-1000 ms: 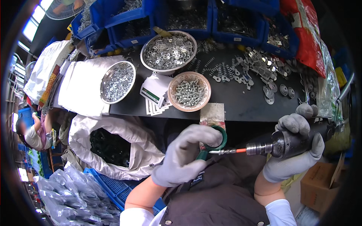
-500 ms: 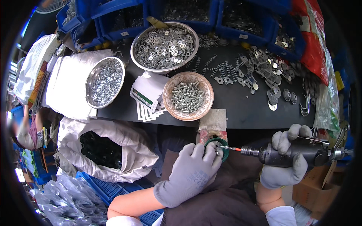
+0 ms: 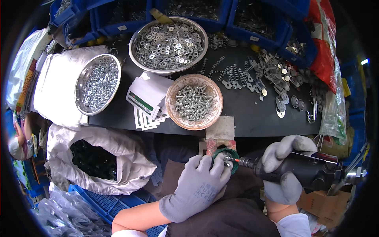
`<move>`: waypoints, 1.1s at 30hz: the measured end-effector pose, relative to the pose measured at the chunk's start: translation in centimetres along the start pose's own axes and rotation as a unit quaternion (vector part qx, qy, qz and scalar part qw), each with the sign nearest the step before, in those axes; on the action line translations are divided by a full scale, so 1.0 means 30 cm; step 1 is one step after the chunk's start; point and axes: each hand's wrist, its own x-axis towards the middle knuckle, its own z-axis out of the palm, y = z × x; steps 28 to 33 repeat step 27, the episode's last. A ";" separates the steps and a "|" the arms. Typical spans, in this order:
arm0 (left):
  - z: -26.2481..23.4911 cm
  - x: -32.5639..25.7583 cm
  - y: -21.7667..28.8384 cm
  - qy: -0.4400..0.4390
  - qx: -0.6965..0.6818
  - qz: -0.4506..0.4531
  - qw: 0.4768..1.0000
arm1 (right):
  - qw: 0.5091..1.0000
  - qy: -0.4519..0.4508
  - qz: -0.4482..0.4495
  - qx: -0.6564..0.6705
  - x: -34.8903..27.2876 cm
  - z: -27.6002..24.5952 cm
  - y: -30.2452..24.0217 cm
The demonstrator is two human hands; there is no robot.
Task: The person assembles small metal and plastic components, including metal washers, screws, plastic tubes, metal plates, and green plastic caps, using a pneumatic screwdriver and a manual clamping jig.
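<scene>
My left hand [image 3: 199, 187], in a grey glove, closes its fingers around a green ring-shaped part [image 3: 235, 166] at the table's front edge. Small shiny metal pieces [image 3: 227, 160] show inside the ring, partly behind my fingertips. From the right, my gloved right hand [image 3: 281, 190] grips a black power screwdriver [image 3: 308, 170], its fingers wrapped around the body. The driver lies level, and its orange-banded bit reaches the metal inside the ring. Just beyond the hands stands a patterned bowl [image 3: 170, 103] of screws [image 3: 193, 102].
Two steel bowls, one of washers [image 3: 169, 45] and one of small nuts [image 3: 98, 85], stand behind and left. Springs [image 3: 235, 75] and metal plates [image 3: 272, 71] lie at right. Blue bins [image 3: 252, 43] line the back. A white sack [image 3: 130, 173] holds dark parts.
The screwdriver has moved left, so its bit now sits deeper at the green part and less of it shows. My left hand keeps its hold. The whole view has shifted slightly.
</scene>
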 end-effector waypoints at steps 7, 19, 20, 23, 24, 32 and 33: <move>-0.007 -0.002 -0.032 0.001 -0.031 0.023 0.999 | 0.992 -0.102 0.005 -0.080 0.046 0.044 0.022; -0.072 0.018 -0.061 -0.003 -0.090 0.045 0.995 | 0.983 -0.144 -0.054 -0.098 0.038 0.013 0.056; -0.074 0.037 -0.093 0.021 -0.171 0.036 0.984 | 0.981 -0.154 -0.089 -0.071 0.040 0.016 0.062; -0.056 0.118 -0.194 0.151 -0.253 -0.035 0.955 | 0.983 -0.143 -0.107 -0.033 0.032 0.004 0.083; -0.044 0.159 -0.218 0.233 -0.165 -0.085 0.955 | 0.975 -0.153 -0.152 -0.053 0.045 -0.003 0.099; -0.035 0.285 -0.306 0.119 0.025 -0.197 0.973 | 0.971 -0.157 -0.169 -0.066 0.079 -0.025 0.123; -0.035 0.285 -0.306 0.119 0.025 -0.197 0.973 | 0.971 -0.157 -0.169 -0.066 0.079 -0.025 0.123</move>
